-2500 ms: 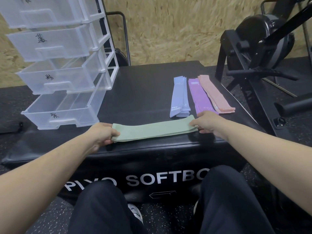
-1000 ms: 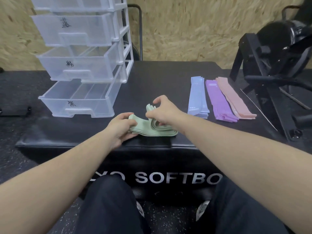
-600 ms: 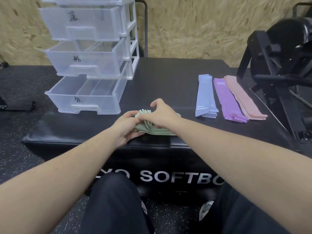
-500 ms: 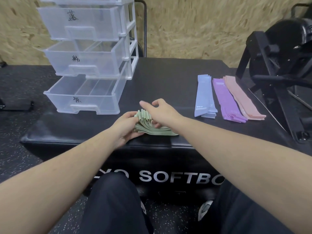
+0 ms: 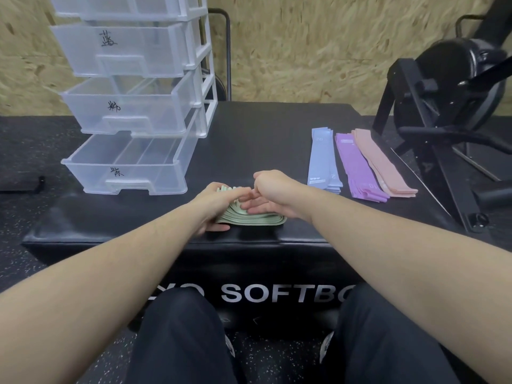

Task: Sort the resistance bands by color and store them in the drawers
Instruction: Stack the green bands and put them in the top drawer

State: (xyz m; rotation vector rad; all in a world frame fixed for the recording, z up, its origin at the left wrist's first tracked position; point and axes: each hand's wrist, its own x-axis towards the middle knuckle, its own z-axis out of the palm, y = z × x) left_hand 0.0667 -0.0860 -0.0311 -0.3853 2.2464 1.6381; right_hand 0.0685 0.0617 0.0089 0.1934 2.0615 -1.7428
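Both hands work at the near edge of the black padded box (image 5: 263, 128), at about its middle. This box carries everything in the task; white lettering runs along its front face.

Green bands (image 5: 257, 218): a folded bundle lying on the box top at the near edge, layers fanned at the left end. The left hand (image 5: 214, 202) has its fingers curled over the left, fanned end, with the thumb side resting on the box beneath; its grip is clamped on the bundle. The right hand (image 5: 273, 194) sits on top of the bundle from the right, fingers bent down onto the folds and meeting the left hand's fingertips. Its grip appears to pinch the upper layers, though the fingertips are partly hidden.

Drawer unit (image 5: 205, 79): a white frame with clear plastic drawers, standing at the far left corner of the box. The lower three drawers are pulled out in steps, each marked with a handwritten black label. The bottom drawer (image 5: 124, 173) projects furthest toward the near edge and lies just left of the hands, apart from them. No bands are visible in the drawers.

Remaining bands: three flat stacks lie side by side along the right side of the box, running from far toward near. From left to right: blue bands (image 5: 322, 159), purple bands (image 5: 357, 167), pink bands (image 5: 382, 162). The purple and pink stacks touch or overlap; the blue stack lies just beside the purple.

Black exercise equipment (image 5: 448, 87) stands off the right edge.
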